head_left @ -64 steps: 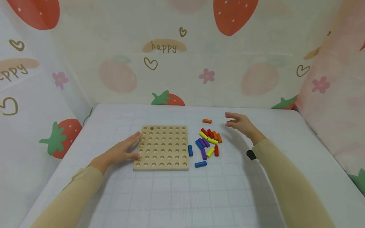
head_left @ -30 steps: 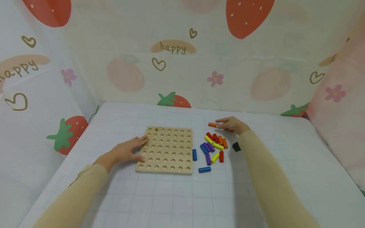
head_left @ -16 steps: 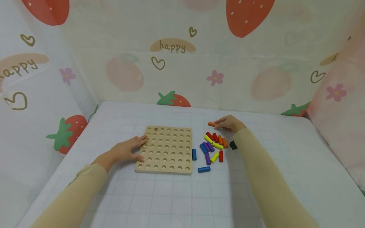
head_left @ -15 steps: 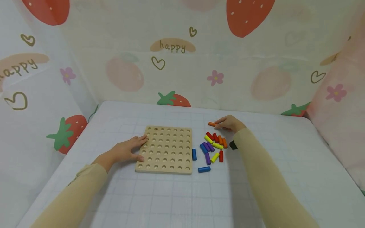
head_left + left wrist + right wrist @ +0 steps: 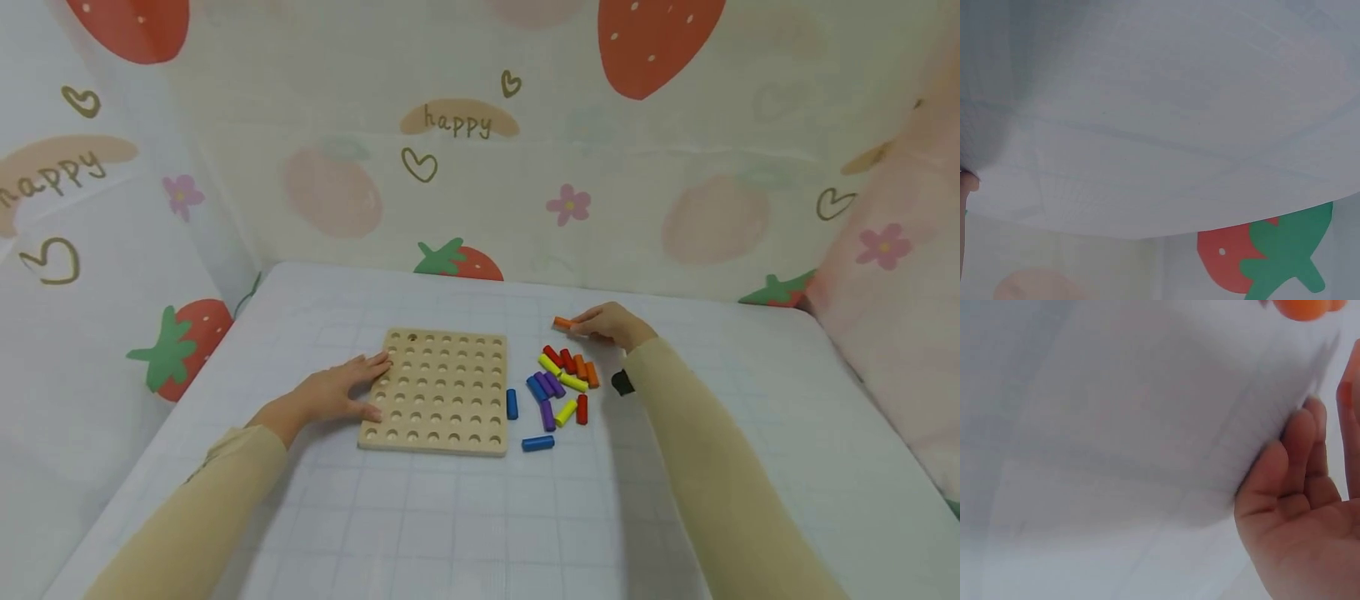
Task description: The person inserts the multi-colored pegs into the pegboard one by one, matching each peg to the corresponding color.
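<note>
In the head view my left hand [image 5: 330,393] rests along the left edge of a square wooden peg board [image 5: 442,392], fingers extended and thumb at the lower side. Rows of round holes cover the board. At the back, my right hand [image 5: 611,323] pinches the right end of an orange peg [image 5: 562,322], whose left end sticks out past the fingertips. The right wrist view shows its other fingers [image 5: 1300,450] curled down near the table. Red, yellow, purple, blue and more orange pegs lie just in front of that hand; a purple peg [image 5: 548,415] is among them.
One blue peg [image 5: 512,404] lies close against the board's right edge, another blue peg [image 5: 537,443] nearer the front. The white gridded tablecloth [image 5: 420,533] runs under everything. A strawberry-print curtain [image 5: 465,192] stands behind the table and along both sides.
My right hand has come in leftward from the right of the loose orange peg and now pinches it. My left hand keeps its place at the board. The head view has shifted slightly.
</note>
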Available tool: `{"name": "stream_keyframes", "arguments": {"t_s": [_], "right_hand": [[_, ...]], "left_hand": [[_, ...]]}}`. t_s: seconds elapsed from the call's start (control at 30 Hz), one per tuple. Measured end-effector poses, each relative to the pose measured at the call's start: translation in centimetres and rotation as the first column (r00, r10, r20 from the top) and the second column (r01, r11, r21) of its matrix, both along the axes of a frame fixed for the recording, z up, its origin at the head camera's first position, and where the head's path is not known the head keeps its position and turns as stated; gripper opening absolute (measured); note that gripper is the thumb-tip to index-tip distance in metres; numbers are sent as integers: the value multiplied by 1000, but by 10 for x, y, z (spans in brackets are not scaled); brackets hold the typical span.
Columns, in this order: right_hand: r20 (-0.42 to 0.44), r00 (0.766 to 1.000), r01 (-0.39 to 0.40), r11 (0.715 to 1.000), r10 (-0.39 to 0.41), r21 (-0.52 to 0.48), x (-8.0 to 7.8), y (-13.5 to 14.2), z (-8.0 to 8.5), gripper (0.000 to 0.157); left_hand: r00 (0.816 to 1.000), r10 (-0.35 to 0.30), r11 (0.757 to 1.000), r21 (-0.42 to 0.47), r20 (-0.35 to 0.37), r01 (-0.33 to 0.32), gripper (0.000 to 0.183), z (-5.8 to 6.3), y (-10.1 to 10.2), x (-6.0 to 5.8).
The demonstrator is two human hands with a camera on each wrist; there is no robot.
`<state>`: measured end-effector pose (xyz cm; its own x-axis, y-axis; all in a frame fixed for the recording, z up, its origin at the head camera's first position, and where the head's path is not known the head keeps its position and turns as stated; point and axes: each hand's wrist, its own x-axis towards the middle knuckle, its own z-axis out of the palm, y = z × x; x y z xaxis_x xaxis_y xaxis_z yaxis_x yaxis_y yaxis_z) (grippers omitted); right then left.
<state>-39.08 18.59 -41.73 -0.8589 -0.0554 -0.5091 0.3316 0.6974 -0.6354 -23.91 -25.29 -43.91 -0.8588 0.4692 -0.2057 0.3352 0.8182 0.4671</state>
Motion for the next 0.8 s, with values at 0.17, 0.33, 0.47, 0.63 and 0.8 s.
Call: {"name": "stream_keyframes", "arguments": {"t_s": [0.17, 0.33, 0.47, 0.63, 0.8], "right_hand": [[-10, 1000, 1, 997, -2, -74, 4, 2, 8, 43], [-18, 999, 36, 989, -39, -145, 13, -2, 17, 42], [-15, 997, 74, 973, -79, -218, 18, -5, 21, 41], [-27, 995, 84, 951, -97, -297, 23, -5, 27, 42], [-50, 993, 84, 936, -107, -342, 31, -5, 33, 43]], "left_hand": [[1000, 12, 1000, 2, 3, -12, 94, 2, -1, 2], [1000, 6, 1000, 1, -11, -6, 95, 5, -2, 4], [1000, 4, 1000, 5, -8, -4, 95, 6, -2, 5], [1000, 5, 1000, 7, -6, -5, 95, 4, -1, 2], [1000, 6, 1000, 17, 6, -6, 96, 0, 0, 0]]}}
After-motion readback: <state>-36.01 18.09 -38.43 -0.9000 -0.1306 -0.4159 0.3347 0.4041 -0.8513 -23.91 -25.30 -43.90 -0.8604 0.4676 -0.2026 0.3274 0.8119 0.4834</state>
